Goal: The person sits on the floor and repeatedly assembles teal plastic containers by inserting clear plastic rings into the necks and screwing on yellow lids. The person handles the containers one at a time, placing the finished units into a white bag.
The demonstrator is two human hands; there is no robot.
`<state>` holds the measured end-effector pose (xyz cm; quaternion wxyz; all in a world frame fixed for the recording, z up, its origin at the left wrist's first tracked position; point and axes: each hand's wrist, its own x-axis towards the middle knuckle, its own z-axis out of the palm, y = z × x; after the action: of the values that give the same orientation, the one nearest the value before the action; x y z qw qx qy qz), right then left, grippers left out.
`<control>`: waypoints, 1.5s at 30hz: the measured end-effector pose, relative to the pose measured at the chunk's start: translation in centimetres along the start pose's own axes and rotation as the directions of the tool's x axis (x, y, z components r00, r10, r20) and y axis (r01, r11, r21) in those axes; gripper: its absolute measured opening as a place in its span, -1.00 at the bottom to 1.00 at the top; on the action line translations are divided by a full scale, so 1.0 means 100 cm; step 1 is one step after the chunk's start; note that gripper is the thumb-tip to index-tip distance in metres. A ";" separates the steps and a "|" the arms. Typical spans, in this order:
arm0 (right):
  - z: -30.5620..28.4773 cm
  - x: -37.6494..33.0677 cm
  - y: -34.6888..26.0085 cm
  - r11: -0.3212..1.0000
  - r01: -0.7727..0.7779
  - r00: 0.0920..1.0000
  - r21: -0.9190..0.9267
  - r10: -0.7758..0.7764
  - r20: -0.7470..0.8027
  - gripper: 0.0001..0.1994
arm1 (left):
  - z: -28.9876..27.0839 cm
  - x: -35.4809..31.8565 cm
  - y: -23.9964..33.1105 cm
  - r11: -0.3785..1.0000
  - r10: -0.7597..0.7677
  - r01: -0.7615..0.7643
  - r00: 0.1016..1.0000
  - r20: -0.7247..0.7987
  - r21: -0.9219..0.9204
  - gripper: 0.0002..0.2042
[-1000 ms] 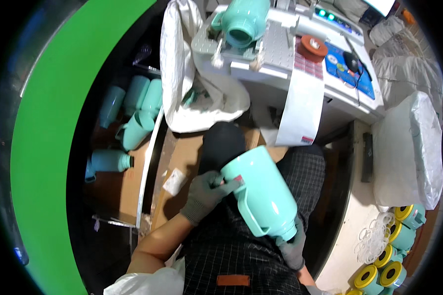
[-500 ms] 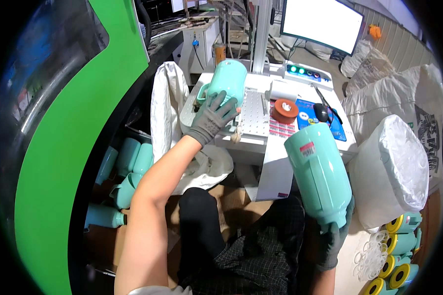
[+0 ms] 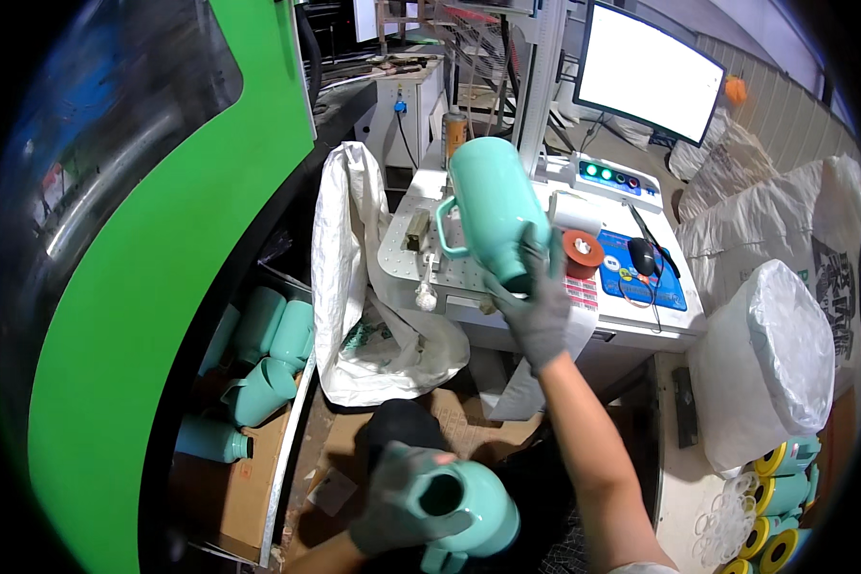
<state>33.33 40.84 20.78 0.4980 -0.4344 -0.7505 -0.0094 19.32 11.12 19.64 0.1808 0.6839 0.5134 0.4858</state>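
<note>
My right hand (image 3: 542, 320), in a grey glove, grips a mint-green jug (image 3: 497, 206) near its narrow neck. The jug tilts over the white perforated plate (image 3: 457, 275), neck toward me and handle to the left. Whether its far end touches the plate is hidden. Low over my lap, my gloved left hand (image 3: 397, 502) holds a second mint-green jug (image 3: 493, 521) by its neck end, the round mouth facing up toward me. A small metal block (image 3: 417, 230) sits on the plate left of the first jug.
An orange tape roll (image 3: 582, 256), mouse (image 3: 641, 254) and monitor (image 3: 649, 72) occupy the bench's right side. A white sack (image 3: 340, 277) hangs at its left. More jugs (image 3: 261, 392) lie beside the green machine panel (image 3: 163, 249). A stuffed white bag (image 3: 737, 364) stands at right.
My left hand has left the plate and come down to my lap, now with a jug. My right hand has swung from lower right up over the plate with a jug. The view has shifted slightly.
</note>
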 end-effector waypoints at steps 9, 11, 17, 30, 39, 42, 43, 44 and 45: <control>0.089 0.024 -0.042 0.951 -0.209 0.938 -0.229 0.261 0.226 0.00 | 0.016 0.000 -0.012 0.996 -0.034 0.038 0.998 0.057 -0.086 -0.31; 0.089 0.025 -0.038 0.943 -0.212 0.921 -0.257 0.281 0.269 -0.01 | 0.021 0.002 -0.014 0.996 -0.013 0.018 0.998 0.060 -0.082 -0.32; 0.080 0.030 -0.052 0.923 -0.252 0.860 -0.291 0.351 0.370 -0.05 | 0.030 0.010 -0.008 0.974 -0.069 0.104 0.982 0.173 -0.203 -0.32; 0.064 0.041 -0.058 0.926 -0.279 0.857 -0.253 0.359 0.370 0.09 | 0.045 0.011 -0.007 0.959 -0.077 0.127 0.977 0.197 -0.253 -0.26; 0.079 0.046 -0.045 0.945 -0.136 0.895 -0.297 0.246 0.371 -0.18 | 0.036 0.007 -0.016 0.944 -0.074 0.120 0.985 0.159 -0.306 -0.30; 0.082 0.045 -0.044 0.949 -0.106 0.903 -0.296 0.217 0.370 -0.17 | 0.032 0.009 -0.018 0.948 -0.078 0.129 0.981 0.178 -0.292 -0.30; 0.080 0.045 -0.044 0.948 -0.117 0.905 -0.296 0.224 0.362 -0.17 | 0.033 0.010 -0.020 0.952 -0.061 0.112 0.981 0.183 -0.285 -0.29; 0.077 0.046 -0.042 0.945 -0.132 0.906 -0.300 0.237 0.349 -0.17 | 0.035 0.012 -0.021 0.955 -0.039 0.093 0.980 0.194 -0.281 -0.29; 0.072 0.045 -0.037 0.949 -0.161 0.894 -0.272 0.257 0.367 -0.11 | 0.039 0.008 -0.022 0.945 -0.103 0.153 0.978 0.181 -0.290 -0.29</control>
<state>24.99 44.64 22.12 0.2782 -0.5616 -0.7780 0.0442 21.51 13.71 16.55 0.3561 0.6509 0.4597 0.4881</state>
